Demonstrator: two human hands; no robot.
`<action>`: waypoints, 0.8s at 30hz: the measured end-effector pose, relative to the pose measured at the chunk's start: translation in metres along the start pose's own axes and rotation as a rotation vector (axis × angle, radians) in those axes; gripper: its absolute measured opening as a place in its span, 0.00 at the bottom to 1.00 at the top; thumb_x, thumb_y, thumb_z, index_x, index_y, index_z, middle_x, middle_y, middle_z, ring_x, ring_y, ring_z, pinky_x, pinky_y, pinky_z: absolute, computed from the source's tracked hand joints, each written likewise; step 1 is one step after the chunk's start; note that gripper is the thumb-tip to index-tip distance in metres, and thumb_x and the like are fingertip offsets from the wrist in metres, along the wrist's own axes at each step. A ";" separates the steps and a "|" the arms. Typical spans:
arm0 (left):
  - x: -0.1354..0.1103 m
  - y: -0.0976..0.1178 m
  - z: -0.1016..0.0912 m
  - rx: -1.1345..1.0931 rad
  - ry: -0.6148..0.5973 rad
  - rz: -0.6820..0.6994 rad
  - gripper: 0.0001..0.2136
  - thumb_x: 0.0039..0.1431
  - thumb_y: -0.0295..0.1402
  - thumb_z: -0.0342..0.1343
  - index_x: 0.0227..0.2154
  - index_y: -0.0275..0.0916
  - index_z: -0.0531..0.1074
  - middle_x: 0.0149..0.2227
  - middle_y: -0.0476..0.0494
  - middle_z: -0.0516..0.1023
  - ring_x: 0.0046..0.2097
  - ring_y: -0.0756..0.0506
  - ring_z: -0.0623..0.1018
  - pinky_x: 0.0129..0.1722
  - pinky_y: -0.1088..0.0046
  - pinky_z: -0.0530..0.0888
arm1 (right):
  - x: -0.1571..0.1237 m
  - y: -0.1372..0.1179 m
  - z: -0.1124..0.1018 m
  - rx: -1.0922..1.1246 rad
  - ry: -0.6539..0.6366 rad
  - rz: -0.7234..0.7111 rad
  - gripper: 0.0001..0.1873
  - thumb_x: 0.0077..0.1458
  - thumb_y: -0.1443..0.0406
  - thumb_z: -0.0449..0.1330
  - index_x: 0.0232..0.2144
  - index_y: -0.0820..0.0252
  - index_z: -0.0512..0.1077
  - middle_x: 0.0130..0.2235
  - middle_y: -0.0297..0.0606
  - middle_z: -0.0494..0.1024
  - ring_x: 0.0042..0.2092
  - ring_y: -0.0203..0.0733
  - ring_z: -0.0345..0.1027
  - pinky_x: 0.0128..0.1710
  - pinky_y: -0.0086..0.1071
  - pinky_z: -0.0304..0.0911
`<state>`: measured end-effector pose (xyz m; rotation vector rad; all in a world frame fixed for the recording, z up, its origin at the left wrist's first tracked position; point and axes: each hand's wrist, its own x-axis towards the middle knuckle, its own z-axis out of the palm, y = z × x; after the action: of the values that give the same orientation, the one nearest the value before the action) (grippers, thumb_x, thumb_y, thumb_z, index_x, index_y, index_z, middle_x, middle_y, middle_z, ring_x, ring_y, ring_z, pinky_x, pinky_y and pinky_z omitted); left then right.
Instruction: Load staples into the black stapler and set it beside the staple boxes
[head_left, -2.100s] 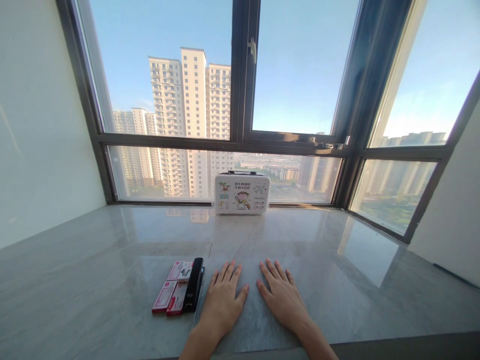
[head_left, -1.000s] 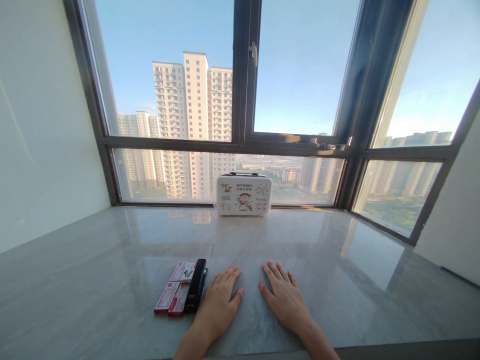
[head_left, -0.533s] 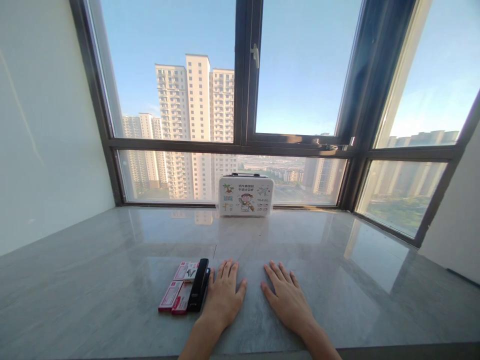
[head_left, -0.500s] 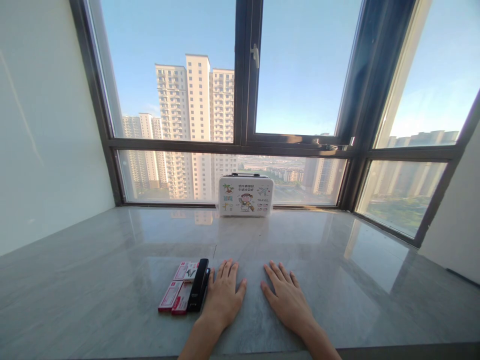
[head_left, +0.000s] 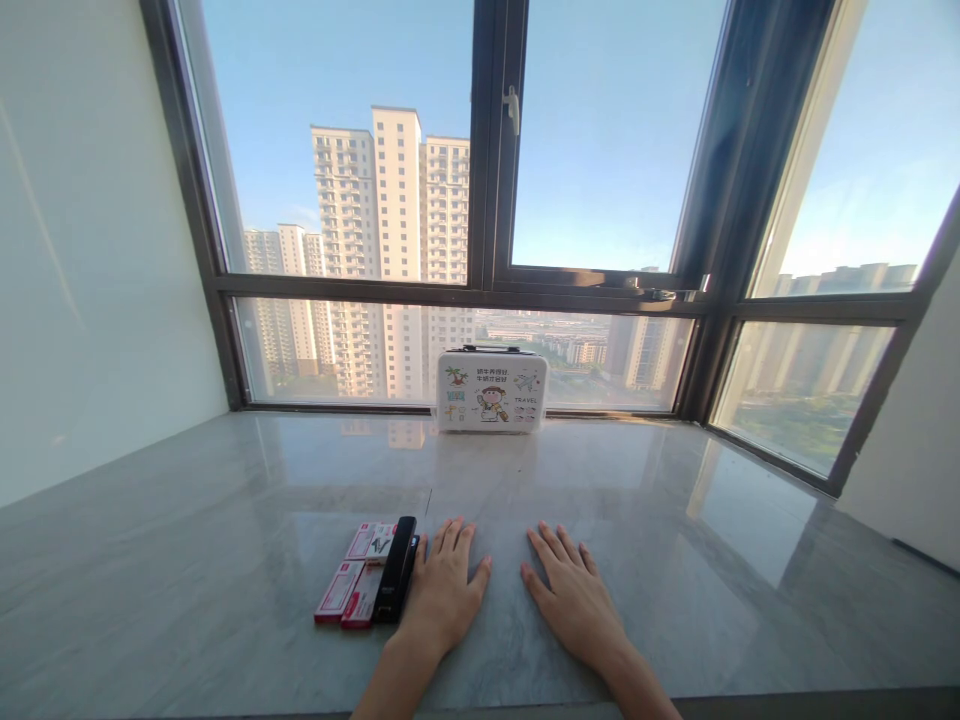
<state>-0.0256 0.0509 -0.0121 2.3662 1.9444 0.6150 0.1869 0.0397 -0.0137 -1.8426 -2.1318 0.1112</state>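
Note:
My left hand rests palm down on the grey marble sill, fingers spread, holding nothing. Right beside its little finger lies a black stapler, long side toward the hand; whether they touch I cannot tell. Against the stapler's left side are several small red and white boxes, among them a box with a staple picture and a box at the front left. My right hand is also flat on the sill with fingers apart and nothing in it.
A white case with cartoon travel prints and a black handle stands upright at the back, by the window. Dark window frames border the sill behind. White walls rise at the left and right.

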 end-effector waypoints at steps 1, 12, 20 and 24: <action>0.000 0.000 0.000 0.005 0.000 -0.002 0.27 0.67 0.48 0.39 0.65 0.43 0.62 0.70 0.41 0.58 0.71 0.39 0.54 0.69 0.51 0.49 | 0.000 0.000 0.000 -0.002 0.001 -0.001 0.32 0.66 0.48 0.43 0.69 0.46 0.54 0.72 0.32 0.51 0.72 0.50 0.37 0.70 0.50 0.36; 0.001 -0.002 0.001 0.020 0.011 0.002 0.27 0.68 0.48 0.38 0.65 0.44 0.62 0.69 0.43 0.60 0.71 0.41 0.55 0.69 0.52 0.50 | 0.000 0.002 0.002 -0.009 0.010 -0.008 0.32 0.66 0.48 0.43 0.69 0.46 0.55 0.71 0.31 0.52 0.72 0.50 0.38 0.70 0.50 0.37; -0.002 0.001 -0.002 0.018 0.006 0.006 0.27 0.69 0.47 0.38 0.65 0.45 0.61 0.70 0.43 0.58 0.71 0.42 0.54 0.70 0.51 0.50 | -0.001 0.001 0.000 -0.008 0.009 -0.006 0.32 0.66 0.48 0.43 0.69 0.47 0.55 0.71 0.32 0.51 0.72 0.51 0.38 0.70 0.50 0.37; -0.004 0.002 -0.003 0.018 -0.008 -0.003 0.27 0.68 0.47 0.38 0.66 0.46 0.60 0.70 0.45 0.57 0.71 0.42 0.54 0.70 0.50 0.49 | 0.000 0.000 -0.002 0.001 0.005 -0.001 0.32 0.66 0.48 0.43 0.69 0.46 0.55 0.71 0.31 0.51 0.72 0.50 0.38 0.70 0.50 0.37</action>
<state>-0.0257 0.0455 -0.0098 2.3722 1.9582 0.5886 0.1878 0.0391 -0.0115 -1.8390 -2.1287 0.1070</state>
